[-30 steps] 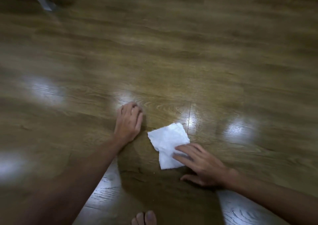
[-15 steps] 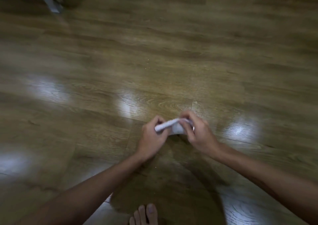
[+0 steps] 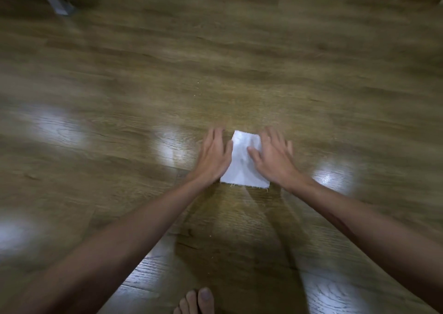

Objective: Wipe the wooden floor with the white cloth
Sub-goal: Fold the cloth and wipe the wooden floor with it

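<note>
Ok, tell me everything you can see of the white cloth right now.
The white cloth lies flat on the wooden floor, folded or smoothed into a neat, roughly rectangular pad. It looks like thin woven fabric, with short frayed threads along its near edge and faint grey shading mid-surface. The left hand lies over its left edge and the right hand over its right side, both with fingers straight and spread, thumbs on the cloth. Nothing else touches it.

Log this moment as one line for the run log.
white cloth flat on wooden floor | left hand open, at its left edge | right hand open, on it
</note>
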